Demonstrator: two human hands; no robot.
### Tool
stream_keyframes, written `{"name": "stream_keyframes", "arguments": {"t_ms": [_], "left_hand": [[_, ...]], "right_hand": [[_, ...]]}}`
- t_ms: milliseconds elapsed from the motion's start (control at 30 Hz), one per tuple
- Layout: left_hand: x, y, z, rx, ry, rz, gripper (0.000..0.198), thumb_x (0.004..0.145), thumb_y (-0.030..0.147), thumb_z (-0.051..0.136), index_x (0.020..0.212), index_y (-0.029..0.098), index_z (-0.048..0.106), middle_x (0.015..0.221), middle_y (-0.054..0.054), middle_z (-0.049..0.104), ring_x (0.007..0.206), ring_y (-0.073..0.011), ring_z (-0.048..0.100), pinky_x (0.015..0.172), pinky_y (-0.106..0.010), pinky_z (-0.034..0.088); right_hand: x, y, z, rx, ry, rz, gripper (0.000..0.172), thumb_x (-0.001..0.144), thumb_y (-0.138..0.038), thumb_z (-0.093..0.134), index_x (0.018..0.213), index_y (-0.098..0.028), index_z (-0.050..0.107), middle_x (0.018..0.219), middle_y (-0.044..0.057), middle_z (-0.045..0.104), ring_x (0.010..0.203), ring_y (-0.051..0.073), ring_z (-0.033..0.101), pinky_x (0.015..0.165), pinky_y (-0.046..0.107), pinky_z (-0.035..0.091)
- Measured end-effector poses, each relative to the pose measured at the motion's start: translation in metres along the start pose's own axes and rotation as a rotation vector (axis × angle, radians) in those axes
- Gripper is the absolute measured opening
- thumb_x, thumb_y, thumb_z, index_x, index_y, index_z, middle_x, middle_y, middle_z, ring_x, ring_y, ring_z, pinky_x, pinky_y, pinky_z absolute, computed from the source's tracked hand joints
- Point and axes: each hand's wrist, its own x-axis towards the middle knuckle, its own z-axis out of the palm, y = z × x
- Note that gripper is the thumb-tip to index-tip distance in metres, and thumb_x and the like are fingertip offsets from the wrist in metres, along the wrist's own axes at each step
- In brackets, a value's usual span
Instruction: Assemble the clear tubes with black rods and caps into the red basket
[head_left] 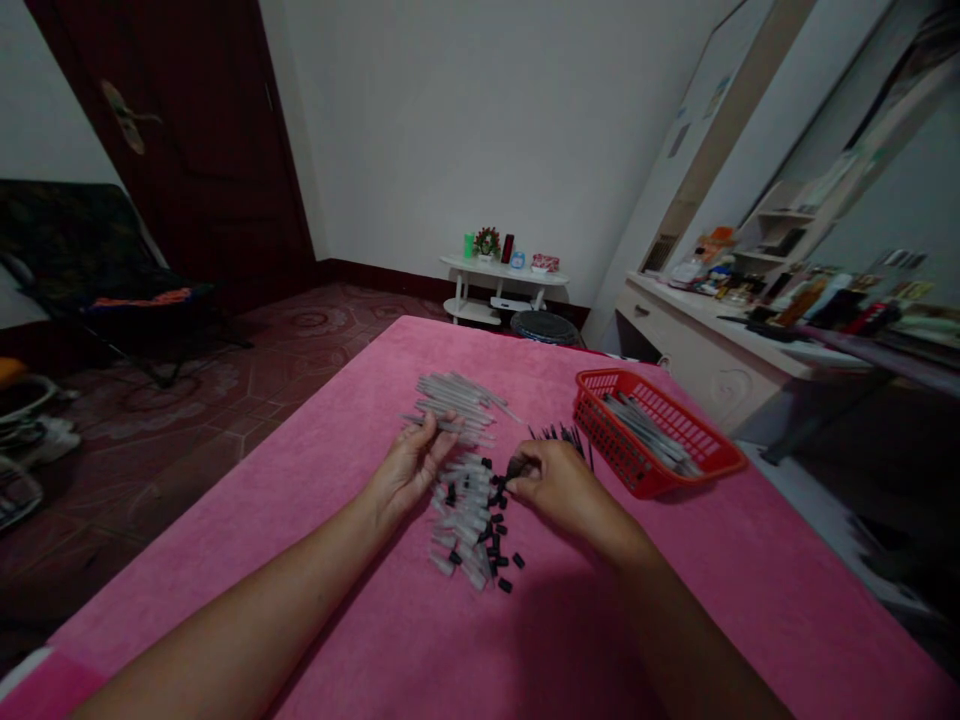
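Observation:
My left hand (417, 462) is closed around a thin grey pen barrel (433, 423), pinched between thumb and fingers. Just beyond it lies a row of similar grey barrels (459, 395) on the pink cloth. My right hand (559, 482) has its thumb and fingertips pressed together at the edge of the small black plugs (496, 520); what sits between the fingertips is too small and dark to make out. Between my hands is a loose heap of translucent pen caps (466, 515), with a few black plugs among them. Thin black pen refills (574, 438) lie behind my right hand, which partly hides them.
A red plastic basket (637, 470) holding more grey barrels stands at the right on the pink-covered table (337, 640). Beyond the table are a small white stand (504, 270) and a dark round stool (546, 325). A cluttered dresser (712, 340) is at the right, a folding chair (90, 260) at the left.

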Motion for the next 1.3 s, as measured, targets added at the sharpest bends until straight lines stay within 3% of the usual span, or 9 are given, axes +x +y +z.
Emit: {"name": "stream_keyframes", "arguments": {"t_ms": [167, 267, 400, 567, 833, 1033, 1300], "left_hand": [[0.004, -0.006, -0.007, 0.126, -0.09, 0.018, 0.019, 0.089, 0.011, 0.051, 0.079, 0.005, 0.065, 0.08, -0.01, 0.071, 0.069, -0.0137, 0.07, 0.064, -0.019, 0.059], [0.006, -0.007, -0.009, 0.149, -0.1, 0.023, 0.018, 0.088, 0.012, 0.052, 0.08, 0.005, 0.066, 0.079, -0.01, 0.071, 0.067, -0.0135, 0.07, 0.064, -0.02, 0.06], [0.007, -0.007, -0.01, 0.13, -0.074, 0.024, 0.015, 0.087, 0.011, 0.054, 0.078, 0.006, 0.066, 0.082, -0.01, 0.071, 0.072, -0.0142, 0.071, 0.065, -0.019, 0.059], [0.006, -0.006, -0.01, 0.076, -0.034, 0.034, 0.01, 0.083, 0.009, 0.059, 0.074, 0.007, 0.064, 0.085, -0.009, 0.071, 0.079, -0.0164, 0.071, 0.068, -0.021, 0.06], [0.01, -0.007, -0.015, 0.081, -0.063, 0.057, 0.01, 0.084, 0.009, 0.059, 0.077, 0.005, 0.064, 0.084, -0.009, 0.07, 0.076, -0.0147, 0.071, 0.067, -0.02, 0.06], [0.009, -0.006, -0.014, 0.09, -0.076, 0.036, 0.009, 0.083, 0.012, 0.06, 0.077, 0.007, 0.065, 0.082, -0.008, 0.071, 0.074, -0.0136, 0.07, 0.068, -0.019, 0.059], [0.008, -0.006, -0.012, 0.082, -0.031, 0.026, 0.01, 0.084, 0.012, 0.06, 0.077, 0.007, 0.064, 0.083, -0.009, 0.07, 0.073, -0.0141, 0.07, 0.065, -0.019, 0.059]], "right_hand": [[0.005, -0.008, 0.011, 0.397, 0.138, -0.017, 0.012, 0.066, -0.015, 0.058, 0.077, -0.014, 0.064, 0.068, 0.001, 0.063, 0.063, 0.012, 0.057, 0.058, 0.022, 0.041], [0.005, -0.011, 0.017, 0.465, 0.17, -0.028, 0.011, 0.067, -0.015, 0.056, 0.074, -0.014, 0.063, 0.065, 0.0, 0.06, 0.06, 0.012, 0.055, 0.056, 0.021, 0.042], [0.007, 0.0, 0.018, 0.379, 0.182, -0.035, 0.011, 0.068, -0.015, 0.054, 0.072, -0.015, 0.064, 0.065, 0.001, 0.062, 0.061, 0.012, 0.056, 0.057, 0.021, 0.041], [0.008, 0.011, 0.015, 0.243, 0.091, 0.001, 0.011, 0.068, -0.015, 0.058, 0.074, -0.014, 0.068, 0.07, 0.003, 0.067, 0.063, 0.013, 0.059, 0.059, 0.022, 0.04], [-0.004, -0.008, 0.015, -0.065, -0.084, -0.116, 0.019, 0.066, -0.017, 0.069, 0.083, -0.022, 0.072, 0.077, 0.0, 0.07, 0.069, 0.014, 0.06, 0.06, 0.021, 0.035], [-0.006, -0.012, 0.013, -0.245, -0.128, -0.069, 0.013, 0.068, -0.021, 0.069, 0.081, -0.024, 0.073, 0.08, 0.001, 0.071, 0.073, 0.016, 0.062, 0.059, 0.023, 0.034], [-0.006, -0.012, 0.009, -0.277, -0.191, -0.025, 0.011, 0.073, -0.018, 0.063, 0.076, -0.022, 0.073, 0.075, 0.004, 0.071, 0.073, 0.016, 0.064, 0.059, 0.022, 0.034]]}}
